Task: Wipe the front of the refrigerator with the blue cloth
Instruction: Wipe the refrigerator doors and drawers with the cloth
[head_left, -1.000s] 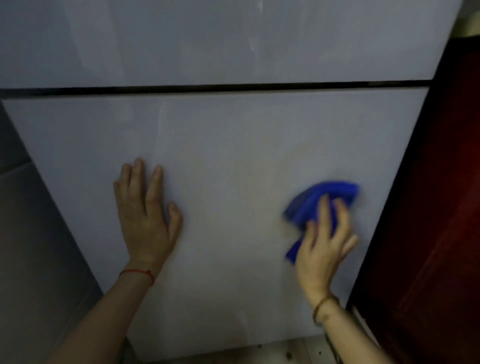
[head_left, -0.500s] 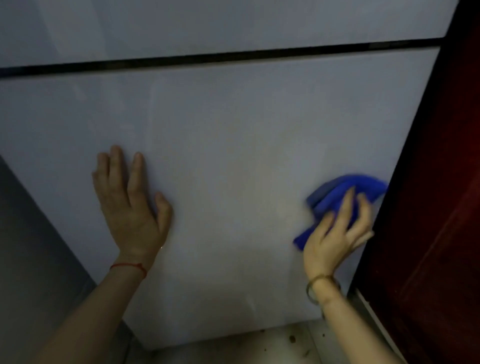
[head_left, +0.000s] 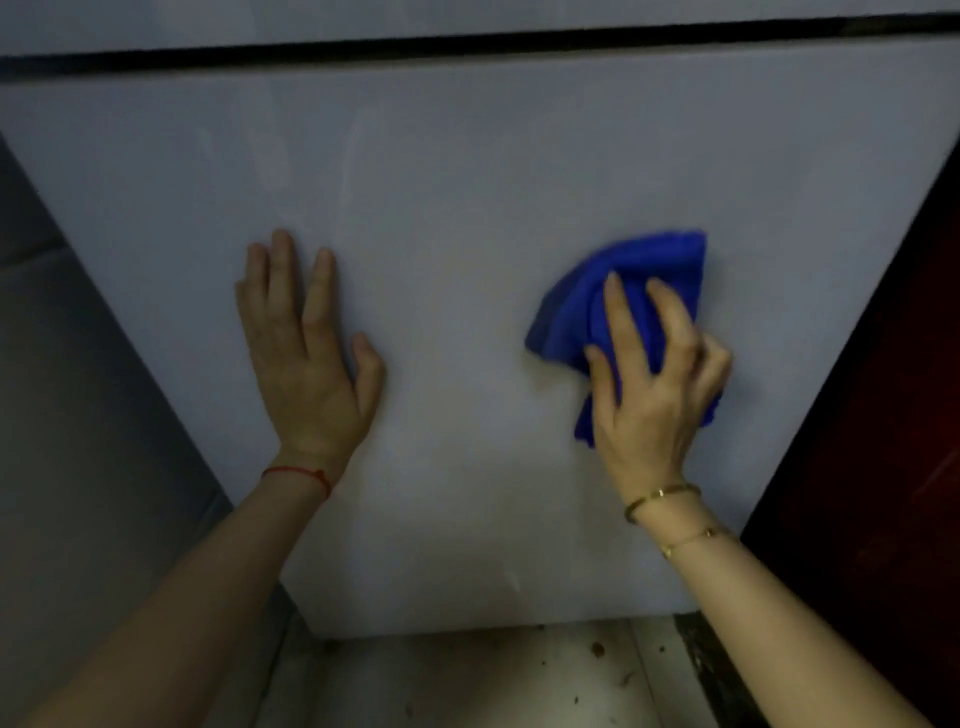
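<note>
The refrigerator's pale lower door (head_left: 467, 208) fills most of the view, with a dark horizontal gap to the upper door above it. My right hand (head_left: 649, 384) presses a crumpled blue cloth (head_left: 623, 291) flat against the right half of the door; the cloth sticks out above and to the left of my fingers. My left hand (head_left: 306, 358) lies flat on the door's left half, fingers pointing up and holding nothing.
A dark red wooden surface (head_left: 883, 415) stands right beside the door's right edge. A grey wall (head_left: 78, 415) borders the left. Below the door lies a speckled tiled floor (head_left: 493, 675) with bits of dirt.
My right hand has slid the cloth leftward, away from the door's right edge and toward the middle. The view has tilted further down. My left hand stays pressed in place.
</note>
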